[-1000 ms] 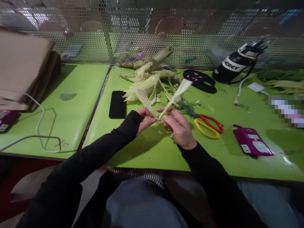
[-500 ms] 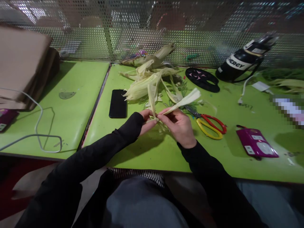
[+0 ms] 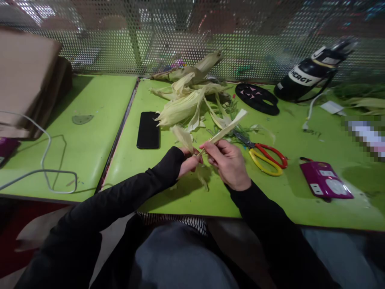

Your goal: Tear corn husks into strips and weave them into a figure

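Observation:
Both my hands meet over the green table (image 3: 186,196), each pinching a pale corn husk strip. My left hand (image 3: 189,161) is closed on a short frayed husk piece (image 3: 183,137) that sticks up and left. My right hand (image 3: 228,162) is closed on a longer husk strip (image 3: 230,125) that slants up to the right. Just beyond my hands lies a heap of corn husks (image 3: 188,98). Red and yellow scissors (image 3: 264,155) lie right of my right hand.
A black phone (image 3: 148,129) lies left of the heap. A magenta device (image 3: 325,182), a black flat piece (image 3: 256,98) and a black bag (image 3: 313,72) are at the right. A white cable (image 3: 45,160) and brown cardboard (image 3: 27,80) lie at the left. Perforated metal mesh (image 3: 192,36) backs the table.
The two husk strips have come apart: the left piece now stands free and frayed in my left hand, and the right strip has dropped lower and swung rightward.

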A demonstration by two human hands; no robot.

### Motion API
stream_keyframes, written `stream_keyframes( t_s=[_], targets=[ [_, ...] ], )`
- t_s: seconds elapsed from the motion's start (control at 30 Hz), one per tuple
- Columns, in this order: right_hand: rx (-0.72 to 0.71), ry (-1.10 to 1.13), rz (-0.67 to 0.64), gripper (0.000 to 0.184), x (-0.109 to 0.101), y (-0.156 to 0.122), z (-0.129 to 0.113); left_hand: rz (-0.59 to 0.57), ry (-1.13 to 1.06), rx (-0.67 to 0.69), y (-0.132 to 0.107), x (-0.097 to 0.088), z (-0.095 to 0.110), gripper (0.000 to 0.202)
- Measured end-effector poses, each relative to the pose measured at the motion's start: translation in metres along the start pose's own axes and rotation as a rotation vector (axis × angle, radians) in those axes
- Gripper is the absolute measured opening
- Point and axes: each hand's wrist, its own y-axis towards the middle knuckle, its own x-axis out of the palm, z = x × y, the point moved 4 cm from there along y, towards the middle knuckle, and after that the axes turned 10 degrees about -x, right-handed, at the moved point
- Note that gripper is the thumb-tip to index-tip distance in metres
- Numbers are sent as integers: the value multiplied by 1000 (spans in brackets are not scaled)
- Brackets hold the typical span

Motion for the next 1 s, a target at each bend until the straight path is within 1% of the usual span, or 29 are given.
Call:
stream_keyframes(
  t_s=[0.07,0.13,0.23,0.33,0.43,0.5,0.6,0.63,0.7,0.77,0.83,0.9,0.93,1.0],
  targets=[
    [23,-38,-97,28,3,2,-5,-55,-39,-76,0,5,-2,16],
    [0,-90,-146,24,7,3,-12,-78,-40,-94,-1,8,-2,16],
    [-29,-68,-86,24,11,3,-17,-74,-27,-81,-2,10,0,15],
    [-1,1,-43,24,17,1,-13,-56,10,-93,-3,11,-2,17],
    [-14,-6,-23,25,18,2,-6,-50,29,-116,-3,13,-5,22],
    [-7,-8,-43,26,18,4,-2,-72,-51,-163,-2,14,-6,28],
    [79,49,-133,34,14,5,3,-126,-287,-196,3,12,-4,34],
    [89,40,-138,37,11,4,3,-126,-357,-193,5,10,-2,33],
    [50,-65,-114,40,3,4,0,-94,-448,-206,10,5,0,28],
    [-12,-213,-112,39,-3,3,-4,-50,-497,-263,14,0,-1,23],
    [-33,-307,-199,37,-2,3,-5,-23,-531,-297,18,-3,-2,22],
    [-37,-332,-308,35,2,2,-5,-11,-546,-293,20,-6,-3,22],
    [-40,-333,-335,33,3,2,-4,-12,-545,-285,21,-6,-3,22],
    [-31,-313,-337,30,4,2,-4,-18,-529,-272,22,-7,-5,21]
  ],
)
